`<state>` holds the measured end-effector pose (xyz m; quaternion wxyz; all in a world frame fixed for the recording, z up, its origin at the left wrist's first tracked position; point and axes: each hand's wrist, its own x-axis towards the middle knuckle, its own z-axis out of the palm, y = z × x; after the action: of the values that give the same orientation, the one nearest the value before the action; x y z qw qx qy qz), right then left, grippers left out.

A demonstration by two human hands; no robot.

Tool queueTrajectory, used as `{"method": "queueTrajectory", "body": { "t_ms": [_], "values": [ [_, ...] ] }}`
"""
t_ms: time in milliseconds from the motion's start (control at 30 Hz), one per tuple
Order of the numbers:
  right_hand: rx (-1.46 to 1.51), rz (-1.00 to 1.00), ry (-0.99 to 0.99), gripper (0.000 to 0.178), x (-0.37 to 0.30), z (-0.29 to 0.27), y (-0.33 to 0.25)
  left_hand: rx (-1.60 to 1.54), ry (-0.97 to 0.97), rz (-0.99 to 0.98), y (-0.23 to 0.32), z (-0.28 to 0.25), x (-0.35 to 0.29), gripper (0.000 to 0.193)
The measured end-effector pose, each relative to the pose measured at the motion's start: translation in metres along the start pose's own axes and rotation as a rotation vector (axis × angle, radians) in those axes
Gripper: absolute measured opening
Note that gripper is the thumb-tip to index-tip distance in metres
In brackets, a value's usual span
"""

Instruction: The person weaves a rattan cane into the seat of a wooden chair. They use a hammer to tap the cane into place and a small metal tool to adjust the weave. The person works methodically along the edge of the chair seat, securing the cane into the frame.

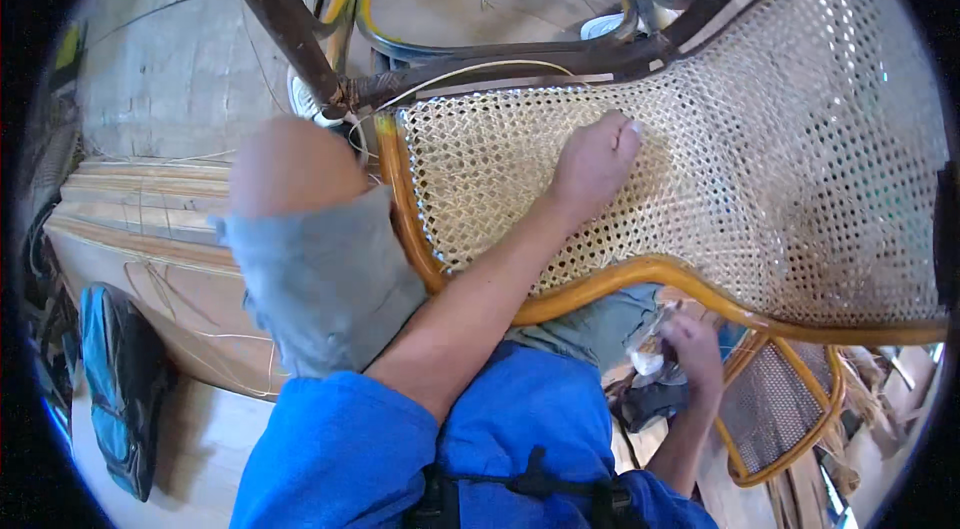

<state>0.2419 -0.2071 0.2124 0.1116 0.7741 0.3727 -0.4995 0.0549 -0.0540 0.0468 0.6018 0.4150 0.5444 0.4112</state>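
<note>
A chair with a woven cane seat [520, 159] lies across my lap, its frame of bent rattan pole [640, 274] running along the near side. My left hand [597, 166] rests on the weave, fingers curled closed; whatever may be inside the curl is hidden. Below the frame's near edge, my right hand [692, 344] has its fingers bent together at a clear plastic bag [648, 357] with something brownish in it. What those fingers pinch is too small to tell. A loose pale cane strand [480, 67] arcs over the dark far rail [520, 57].
My bare knee [297, 164] stands left of the seat. Bundled cane strips [150, 214] lie beyond it, and a blue-black backpack [118, 389] sits on the floor. Another rattan piece with mesh [780, 399] is at lower right, beside fibre scraps [870, 399].
</note>
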Motion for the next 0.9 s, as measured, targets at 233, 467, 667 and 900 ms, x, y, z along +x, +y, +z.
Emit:
{"method": "queueTrajectory", "body": {
  "t_ms": [233, 467, 667, 900],
  "values": [
    [0.156, 0.115, 0.373, 0.024, 0.008, 0.115, 0.175, -0.272, -0.099, -0.249, 0.003, -0.011, 0.010, 0.038],
    [0.140, -0.071, 0.672, 0.022, -0.006, 0.071, 0.073, -1.376, -0.538, -0.657, -0.013, -0.036, -0.006, 0.093],
    [0.299, -0.602, 0.736, 0.013, 0.046, 0.069, -0.053, -1.508, -0.646, -0.580, -0.002, -0.040, -0.015, 0.100],
    [0.327, -0.793, 0.734, 0.018, 0.096, 0.083, -0.113, -1.517, -0.665, -0.581, -0.001, -0.037, -0.015, 0.104]
  ]
}}
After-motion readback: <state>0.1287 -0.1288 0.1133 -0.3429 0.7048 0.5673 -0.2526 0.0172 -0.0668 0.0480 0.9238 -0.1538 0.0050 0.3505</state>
